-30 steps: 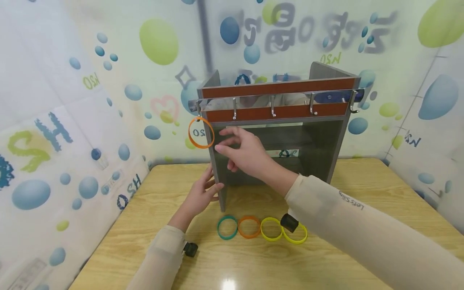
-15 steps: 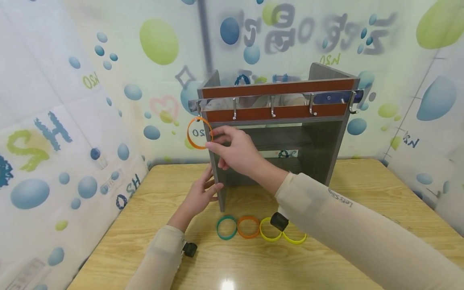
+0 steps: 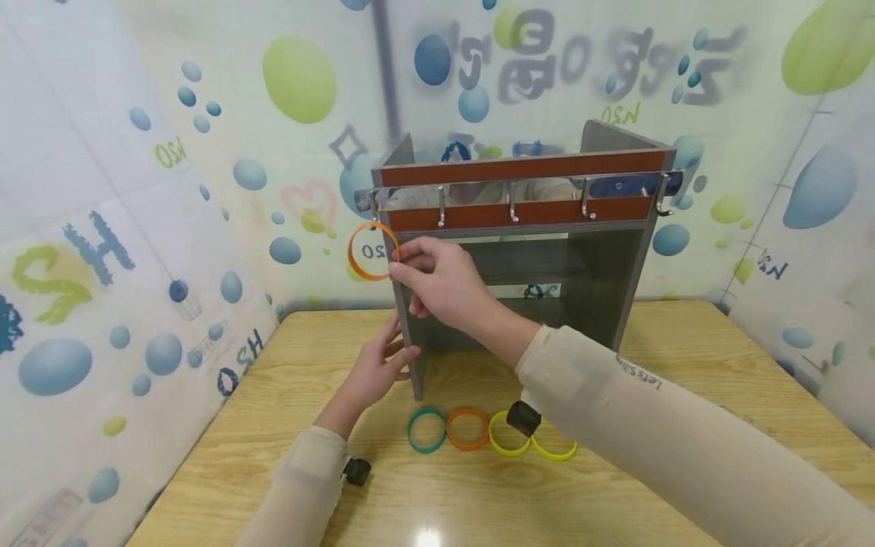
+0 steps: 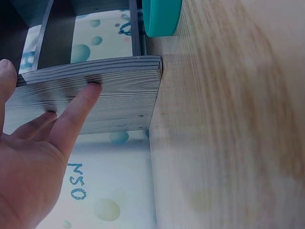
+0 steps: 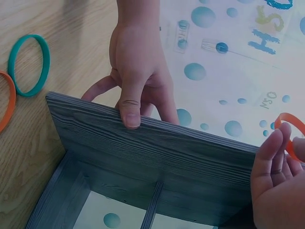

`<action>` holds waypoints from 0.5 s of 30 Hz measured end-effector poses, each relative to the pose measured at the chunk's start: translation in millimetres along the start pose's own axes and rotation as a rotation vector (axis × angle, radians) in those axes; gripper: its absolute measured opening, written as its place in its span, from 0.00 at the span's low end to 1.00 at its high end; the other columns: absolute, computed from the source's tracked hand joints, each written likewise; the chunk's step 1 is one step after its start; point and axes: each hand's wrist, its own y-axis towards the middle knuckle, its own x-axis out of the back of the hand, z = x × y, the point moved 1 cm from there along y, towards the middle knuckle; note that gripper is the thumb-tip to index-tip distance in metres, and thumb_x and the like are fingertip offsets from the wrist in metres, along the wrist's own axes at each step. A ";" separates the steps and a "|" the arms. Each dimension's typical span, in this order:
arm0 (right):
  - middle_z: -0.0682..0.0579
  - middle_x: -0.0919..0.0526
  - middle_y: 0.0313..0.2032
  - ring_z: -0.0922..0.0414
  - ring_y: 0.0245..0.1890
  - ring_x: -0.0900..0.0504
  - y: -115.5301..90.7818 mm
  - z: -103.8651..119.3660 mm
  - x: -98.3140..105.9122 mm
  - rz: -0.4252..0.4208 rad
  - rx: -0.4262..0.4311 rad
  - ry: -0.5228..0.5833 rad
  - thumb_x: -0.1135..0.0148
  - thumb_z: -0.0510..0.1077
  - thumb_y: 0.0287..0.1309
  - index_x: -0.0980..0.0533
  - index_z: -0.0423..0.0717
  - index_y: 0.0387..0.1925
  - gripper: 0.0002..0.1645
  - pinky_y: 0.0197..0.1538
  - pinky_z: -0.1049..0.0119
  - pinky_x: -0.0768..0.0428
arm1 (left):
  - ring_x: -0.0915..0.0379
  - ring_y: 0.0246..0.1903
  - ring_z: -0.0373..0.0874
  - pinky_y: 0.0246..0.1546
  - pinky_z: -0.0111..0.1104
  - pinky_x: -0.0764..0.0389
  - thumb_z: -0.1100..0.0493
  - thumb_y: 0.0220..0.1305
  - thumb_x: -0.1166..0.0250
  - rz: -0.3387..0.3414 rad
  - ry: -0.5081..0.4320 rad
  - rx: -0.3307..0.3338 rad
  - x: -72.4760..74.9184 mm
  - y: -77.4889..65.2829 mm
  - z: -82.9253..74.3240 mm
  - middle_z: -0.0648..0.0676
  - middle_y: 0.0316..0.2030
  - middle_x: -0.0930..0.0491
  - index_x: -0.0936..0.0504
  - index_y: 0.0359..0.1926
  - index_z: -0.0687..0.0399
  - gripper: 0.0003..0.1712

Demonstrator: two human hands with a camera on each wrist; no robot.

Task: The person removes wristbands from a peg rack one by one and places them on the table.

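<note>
In the head view an orange silicone wristband (image 3: 352,254) hangs at the leftmost metal hook (image 3: 373,203) of a grey wooden shelf (image 3: 618,281). My right hand (image 3: 447,285) pinches the band's right side between thumb and fingers, also seen in the right wrist view as an orange band (image 5: 291,119). Lower down, my left hand (image 3: 374,368) holds the shelf's left side panel (image 5: 157,143). Its thumb lies over the front edge, and the fingers press the outer face in the left wrist view, where the left hand (image 4: 43,157) is spread.
Along the hook rail several more hooks continue rightward, including one metal hook (image 3: 513,203) at the middle. In front of the shelf a teal wristband (image 3: 410,437), an orange wristband (image 3: 468,449) and two yellow wristbands (image 3: 555,459) lie in a row on the wooden table (image 3: 225,471).
My right hand has moved left to the hanging orange wristband and taken hold of its right side. The band has shifted slightly left and turned. My left hand stays on the panel.
</note>
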 end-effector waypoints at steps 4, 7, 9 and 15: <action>0.41 0.10 0.46 0.56 0.18 0.20 -0.4 3.6 1.9 -0.022 0.017 0.015 0.34 0.48 0.75 0.21 0.44 0.57 0.16 0.27 0.67 0.16 | 0.34 0.75 0.73 0.47 0.54 0.09 0.59 0.80 0.38 -0.004 0.001 -0.006 0.6 -0.3 0.2 0.62 0.83 0.42 0.53 0.87 0.26 0.48; 0.41 0.10 0.47 0.56 0.18 0.20 -0.5 6.5 3.2 -0.036 0.033 0.034 0.34 0.47 0.75 0.20 0.44 0.57 0.16 0.27 0.66 0.16 | 0.34 0.74 0.72 0.47 0.54 0.09 0.59 0.80 0.38 -0.005 0.007 -0.004 0.9 -0.5 0.1 0.62 0.83 0.42 0.53 0.86 0.24 0.48; 0.42 0.09 0.47 0.56 0.18 0.20 -0.6 8.4 3.5 -0.042 0.043 0.049 0.34 0.47 0.75 0.20 0.45 0.56 0.15 0.27 0.66 0.16 | 0.33 0.74 0.71 0.47 0.54 0.09 0.59 0.80 0.37 -0.005 0.008 -0.001 1.0 -0.7 -0.1 0.60 0.83 0.41 0.53 0.86 0.21 0.48; 0.46 0.09 0.46 0.56 0.18 0.20 -4.1 11.3 2.0 -0.031 0.051 0.076 0.33 0.47 0.75 0.20 0.46 0.57 0.15 0.28 0.66 0.16 | 0.34 0.75 0.71 0.48 0.54 0.09 0.58 0.80 0.38 -0.002 0.001 0.009 0.9 -1.0 -0.5 0.60 0.83 0.42 0.53 0.85 0.20 0.48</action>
